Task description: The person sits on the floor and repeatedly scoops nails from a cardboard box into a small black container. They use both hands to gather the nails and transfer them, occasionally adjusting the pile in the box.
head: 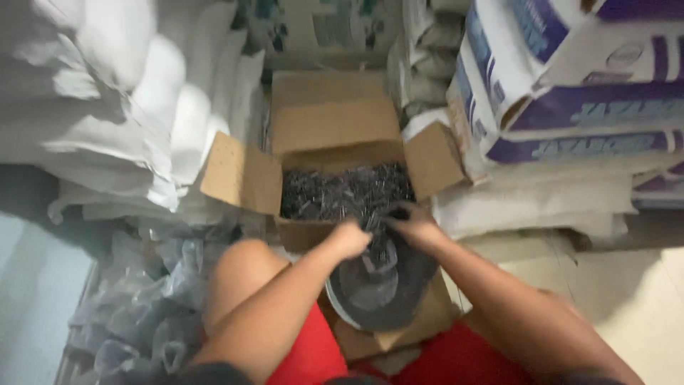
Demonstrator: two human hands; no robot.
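- Stacked white sacks (pixel 107 107) on the left, printed purple-and-white bags (pixel 570 78) on the right, hemming in the work spot on the floor.
- Open cardboard box (pixel 335 135) between them, flaps spread, filled with dark metal nails (pixel 342 191).
- Dark plastic bag (pixel 381 281) held at the box's near edge, above the knees, mouth turned toward the nails.
- Left hand (pixel 349 239) closed on the bag's rim; grip tight on plastic.
- Right hand (pixel 417 224) at the rim's far side, next to the nails; blurred, grip on the rim likely, cannot tell for sure.
- Step in hand, judged: scooping nails into the bag. Next move calls for a steady open mouth and one freed hand.
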